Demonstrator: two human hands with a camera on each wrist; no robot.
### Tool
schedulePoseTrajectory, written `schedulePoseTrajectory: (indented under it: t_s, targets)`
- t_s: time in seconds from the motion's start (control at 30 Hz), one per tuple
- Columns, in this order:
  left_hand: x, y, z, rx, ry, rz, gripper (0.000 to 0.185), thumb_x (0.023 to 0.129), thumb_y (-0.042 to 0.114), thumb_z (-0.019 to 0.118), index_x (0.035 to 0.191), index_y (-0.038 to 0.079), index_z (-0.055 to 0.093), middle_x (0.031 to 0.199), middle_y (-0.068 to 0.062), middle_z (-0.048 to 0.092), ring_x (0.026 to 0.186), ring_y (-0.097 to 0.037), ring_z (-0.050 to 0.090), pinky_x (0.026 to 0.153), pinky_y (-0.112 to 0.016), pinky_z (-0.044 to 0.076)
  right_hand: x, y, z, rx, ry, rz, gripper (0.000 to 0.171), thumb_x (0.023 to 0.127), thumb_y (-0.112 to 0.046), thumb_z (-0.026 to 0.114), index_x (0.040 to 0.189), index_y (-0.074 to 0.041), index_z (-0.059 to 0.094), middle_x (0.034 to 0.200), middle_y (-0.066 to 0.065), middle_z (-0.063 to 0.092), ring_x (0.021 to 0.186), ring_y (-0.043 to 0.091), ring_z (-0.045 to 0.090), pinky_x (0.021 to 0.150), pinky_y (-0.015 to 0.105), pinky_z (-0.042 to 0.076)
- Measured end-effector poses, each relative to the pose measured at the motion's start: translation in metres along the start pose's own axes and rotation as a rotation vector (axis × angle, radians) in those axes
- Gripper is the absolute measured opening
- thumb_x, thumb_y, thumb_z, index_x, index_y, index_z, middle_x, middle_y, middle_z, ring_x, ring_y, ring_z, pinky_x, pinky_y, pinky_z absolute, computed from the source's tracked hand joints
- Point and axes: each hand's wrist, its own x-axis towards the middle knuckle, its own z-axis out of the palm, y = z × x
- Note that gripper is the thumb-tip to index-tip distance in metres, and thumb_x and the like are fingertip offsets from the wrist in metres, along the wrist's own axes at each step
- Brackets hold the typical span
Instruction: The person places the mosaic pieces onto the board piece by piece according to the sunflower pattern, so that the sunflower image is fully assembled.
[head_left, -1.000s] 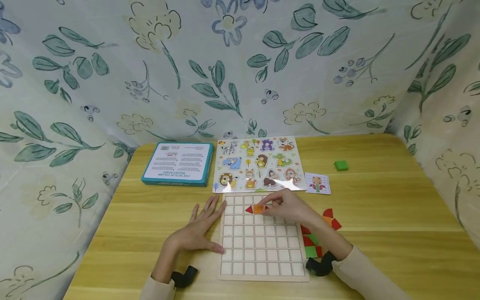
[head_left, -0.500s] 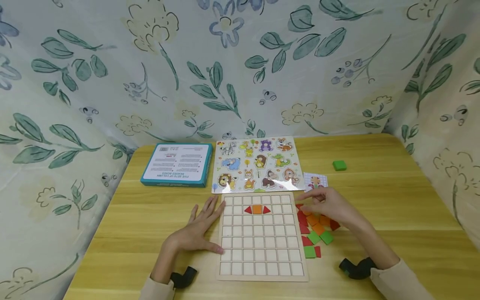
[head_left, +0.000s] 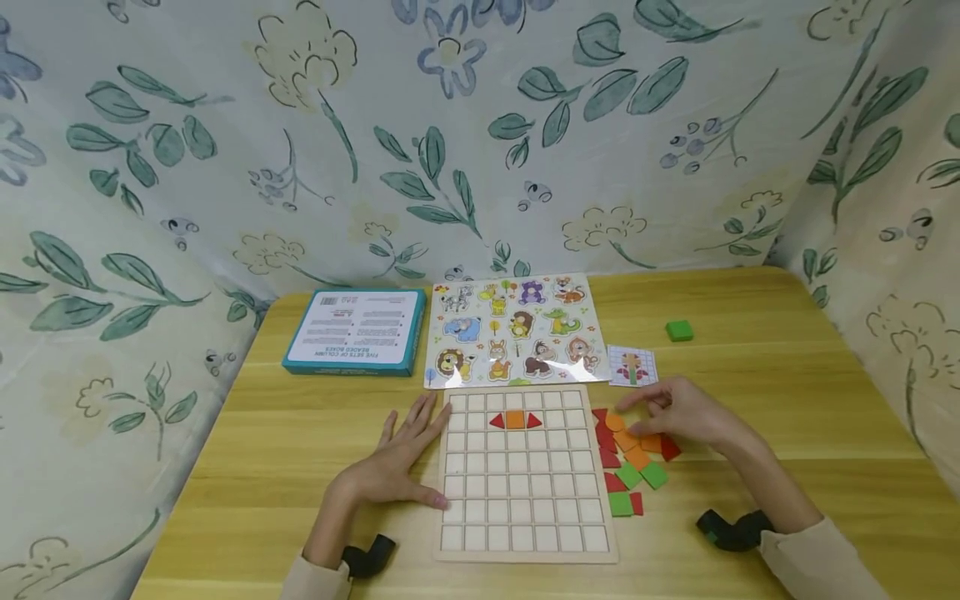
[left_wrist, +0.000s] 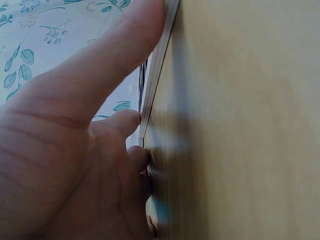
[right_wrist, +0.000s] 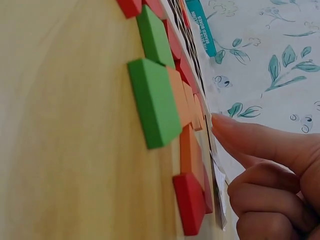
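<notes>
Board (head_left: 525, 483) holds three tiles; left hand (head_left: 397, 462) flat, right hand (head_left: 678, 412) loosely curled.

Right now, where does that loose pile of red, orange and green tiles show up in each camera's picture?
Head: the tile pile lies lower centre-right, just right of the grid board, under the right hand.
Left wrist: not in view.
Right wrist: the pile runs down the centre.
Shared landmark: the teal box, top centre in the right wrist view.

A: What is the person wearing?
B: 2 long cream sleeves, 1 on each arm.
A: And those black things?
B: A small black camera sits on each wrist, shaped like a bent tube.
</notes>
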Motion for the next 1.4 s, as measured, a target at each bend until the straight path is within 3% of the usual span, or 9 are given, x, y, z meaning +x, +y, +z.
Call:
schedulePoseTrajectory:
  t_s: [0.33, 0.53, 0.67, 0.83, 1.4]
  targets:
    - [-0.002, -0.007, 0.004, -0.049, 0.041, 0.065, 0.129, 0.076, 0.053, 0.087, 0.168, 0.015, 0.005, 0.173, -0.020, -0.016, 0.159, -0.042, -0.019, 0.120, -0.070, -0.021, 0.003, 0.003, 0.001, -0.006, -0.055, 0.038, 0.033, 0.086, -0.018, 0.084, 0.113, -0.002, 0.075, 0.063, -0.003, 0.039, 0.058, 0.012, 0.038, 0.054, 0.025, 0.030]
    - [-0.001, -0.003, 0.001, -0.016, 0.017, 0.024, 0.130, 0.076, 0.053, 0.087, 0.168, 0.017, 0.003, 0.173, -0.016, -0.017, 0.160, -0.039, -0.018, 0.122, -0.069, -0.019, 0.003, 0.006, 0.000, -0.053, -0.014, 0.062, 0.032, 0.090, -0.024, 0.081, 0.114, -0.005, 0.075, 0.068, -0.002, 0.041, 0.067, 0.015, 0.043, 0.059, 0.024, 0.033]
    - [0.001, -0.002, 0.001, 0.001, 0.005, 0.002, 0.129, 0.077, 0.054, 0.087, 0.168, 0.017, 0.003, 0.173, -0.014, -0.018, 0.161, -0.038, -0.018, 0.123, -0.068, -0.019, 0.002, 0.010, -0.004, -0.029, -0.036, 0.046, 0.036, 0.088, -0.023, 0.083, 0.117, -0.003, 0.073, 0.068, -0.001, 0.043, 0.065, 0.015, 0.044, 0.057, 0.024, 0.034]
    - [0.000, -0.001, 0.002, -0.005, 0.007, 0.001, 0.128, 0.077, 0.052, 0.087, 0.168, 0.017, 0.004, 0.173, -0.014, -0.017, 0.161, -0.039, -0.017, 0.122, -0.069, -0.018, 0.002, 0.013, -0.007, 0.016, -0.074, 0.015, 0.038, 0.086, -0.018, 0.084, 0.117, 0.000, 0.072, 0.068, -0.001, 0.044, 0.061, 0.013, 0.044, 0.056, 0.023, 0.034]
    - [0.000, 0.001, 0.001, -0.007, 0.009, 0.002, 0.129, 0.076, 0.052, 0.088, 0.168, 0.016, 0.004, 0.173, -0.015, -0.017, 0.161, -0.038, -0.018, 0.123, -0.068, -0.018, 0.000, 0.011, -0.010, -0.024, -0.046, 0.036, 0.035, 0.082, -0.012, 0.086, 0.113, 0.000, 0.072, 0.067, -0.002, 0.040, 0.062, 0.013, 0.039, 0.055, 0.025, 0.032]
